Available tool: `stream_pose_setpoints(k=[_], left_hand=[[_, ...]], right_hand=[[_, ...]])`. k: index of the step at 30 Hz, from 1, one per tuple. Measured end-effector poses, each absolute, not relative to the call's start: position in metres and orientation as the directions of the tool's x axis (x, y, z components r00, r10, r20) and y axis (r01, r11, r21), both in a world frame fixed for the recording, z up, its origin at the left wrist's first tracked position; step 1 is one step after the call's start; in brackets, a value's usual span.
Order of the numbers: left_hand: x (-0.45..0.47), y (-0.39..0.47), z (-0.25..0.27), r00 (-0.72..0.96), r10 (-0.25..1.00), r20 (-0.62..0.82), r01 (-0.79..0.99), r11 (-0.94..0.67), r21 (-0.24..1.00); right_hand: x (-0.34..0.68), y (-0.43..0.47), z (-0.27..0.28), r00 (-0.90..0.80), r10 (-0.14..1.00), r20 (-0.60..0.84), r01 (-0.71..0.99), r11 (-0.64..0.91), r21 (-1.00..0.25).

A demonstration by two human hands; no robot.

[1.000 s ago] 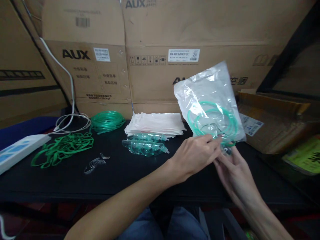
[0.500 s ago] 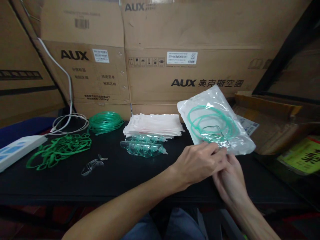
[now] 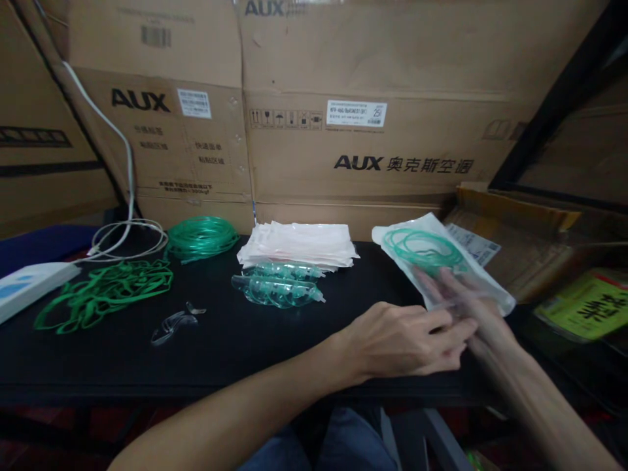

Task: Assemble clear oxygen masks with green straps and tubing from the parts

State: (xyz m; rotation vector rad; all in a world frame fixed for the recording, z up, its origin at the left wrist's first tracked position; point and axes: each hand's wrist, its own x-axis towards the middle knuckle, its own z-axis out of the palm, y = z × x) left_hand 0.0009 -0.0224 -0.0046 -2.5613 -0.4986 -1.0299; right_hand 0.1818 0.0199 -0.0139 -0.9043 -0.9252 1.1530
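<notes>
A clear-and-white pouch (image 3: 407,237) with coiled green tubing (image 3: 424,250) inside lies tilted at the right of the black table. My left hand (image 3: 407,337) is closed in a pinch at the pouch's near edge. My right hand (image 3: 466,294) is blurred, its fingers stretched toward the tubing. Whether those fingers are inside the pouch or on top of it, I cannot tell. Left of my hands, clear green-tinted oxygen masks (image 3: 279,291) lie nested in a row. Behind them is a stack of white pouches (image 3: 299,243).
To the left are a coil of green tubing (image 3: 203,237), tangled green elastic straps (image 3: 105,294), small clear plastic pieces (image 3: 174,325) and a white power strip (image 3: 34,284) with its cable. Large cartons (image 3: 392,59) wall the back. An open cardboard box (image 3: 520,242) stands at right.
The pouch has come down from its raised, tilted pose to lie lower and farther right. My right hand has moved up over its near part; my left hand has shifted slightly right and down.
</notes>
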Motion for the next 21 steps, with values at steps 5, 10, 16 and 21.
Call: stream_pose_setpoints(k=[5, 10, 16, 21], left_hand=[[-0.004, -0.022, 0.0, 0.725, 0.342, 0.598, 0.486, -0.869, -0.091], [-0.006, -0.023, -0.002, 0.712, 0.453, 0.537, 0.544, -0.839, -0.013], [0.004, -0.018, 0.003, 0.565, 0.654, 0.503, 0.64, -0.732, 0.232], [0.033, -0.005, 0.0, 0.583, 0.642, 0.498, 0.678, -0.722, 0.136]], right_hand=[[0.211, 0.017, -0.016, 0.153, 0.982, -0.115, -0.341, -0.057, -0.938], [0.225, -0.012, -0.022, 0.18, 0.956, -0.231, -0.436, -0.133, -0.89], [0.227, -0.006, -0.023, 0.195, 0.935, -0.295, -0.48, -0.171, -0.86], [0.233, -0.021, -0.034, 0.165, 0.985, -0.041, -0.296, 0.009, -0.955]])
